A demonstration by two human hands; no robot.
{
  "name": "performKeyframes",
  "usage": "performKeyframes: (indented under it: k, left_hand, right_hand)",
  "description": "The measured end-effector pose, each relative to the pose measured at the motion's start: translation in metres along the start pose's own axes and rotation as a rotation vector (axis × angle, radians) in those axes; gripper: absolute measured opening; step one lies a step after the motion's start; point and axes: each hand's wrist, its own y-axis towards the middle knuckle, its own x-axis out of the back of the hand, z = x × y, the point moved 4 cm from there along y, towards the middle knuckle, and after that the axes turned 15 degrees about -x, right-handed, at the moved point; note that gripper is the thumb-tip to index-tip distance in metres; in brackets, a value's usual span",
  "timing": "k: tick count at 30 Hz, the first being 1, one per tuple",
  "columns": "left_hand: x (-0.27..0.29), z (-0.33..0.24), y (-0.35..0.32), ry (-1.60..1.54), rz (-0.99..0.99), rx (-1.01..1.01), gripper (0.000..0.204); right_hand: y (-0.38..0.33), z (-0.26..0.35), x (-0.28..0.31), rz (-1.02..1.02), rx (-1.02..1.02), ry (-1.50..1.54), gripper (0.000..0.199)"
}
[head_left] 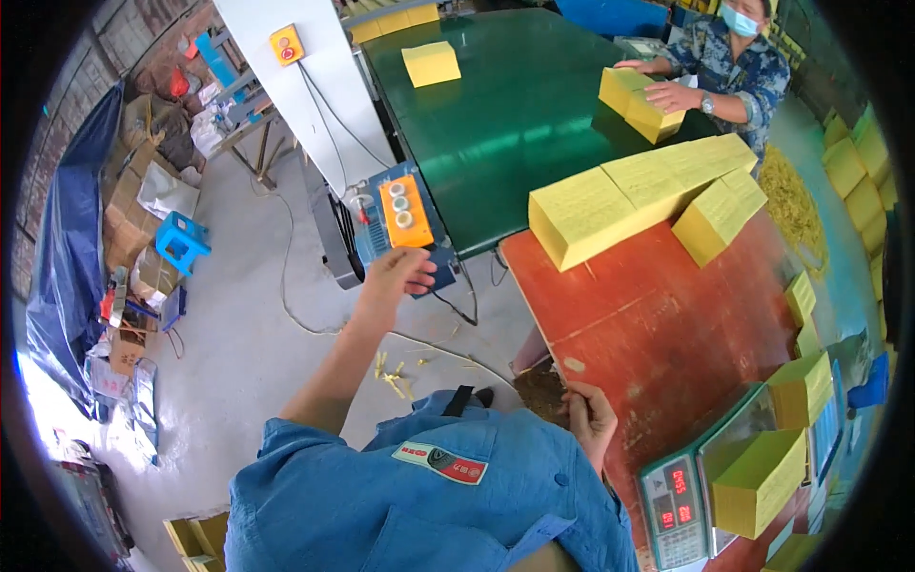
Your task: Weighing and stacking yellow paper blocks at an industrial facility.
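My left hand (396, 276) is held just below the orange button panel (405, 211) on a blue control box. Its fingers are loosely bent and slightly apart, with nothing seen in them. At the near left edge of the red tabletop (634, 329), my right hand (592, 416) has its fingers curled together beside a rough brown piece (543, 391); whatever they hold is hidden. A row of yellow paper stacks (610, 205) lies along the table's far edge, with another yellow stack (720, 215) in front of it.
Across the green conveyor belt (496, 105), a masked co-worker (729, 71) has both hands on yellow blocks (640, 103). A digital scale (679, 505) stands at near right, a yellow stack (760, 484) on it. A white pillar (295, 86) rises beside the belt; a cable (286, 276) crosses the floor.
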Motion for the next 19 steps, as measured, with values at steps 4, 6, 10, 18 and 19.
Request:
performKeyframes:
  k: [4, 6, 10, 18, 19]
  left_hand:
    - [0.050, -0.022, 0.050, 0.072, -0.106, -0.045, 0.028]
    - [0.056, -0.033, 0.077, 0.119, -0.125, -0.103, 0.028]
    - [0.062, -0.048, 0.114, 0.155, -0.119, -0.157, 0.027]
    - [0.140, -0.039, 0.269, 0.249, -0.132, -0.179, 0.032]
    - [0.148, -0.035, 0.299, 0.234, -0.134, -0.181, 0.028]
  right_hand:
    - [0.030, -0.011, -0.042, 0.088, 0.024, -0.021, 0.015]
    - [0.044, -0.021, -0.052, 0.059, 0.052, -0.067, 0.014]
    - [0.058, -0.025, -0.054, -0.008, 0.170, -0.254, 0.015]
    - [0.104, -0.044, -0.067, -0.206, 0.120, -0.337, 0.021]
    - [0.105, -0.052, -0.068, -0.282, 0.072, -0.309, 0.022]
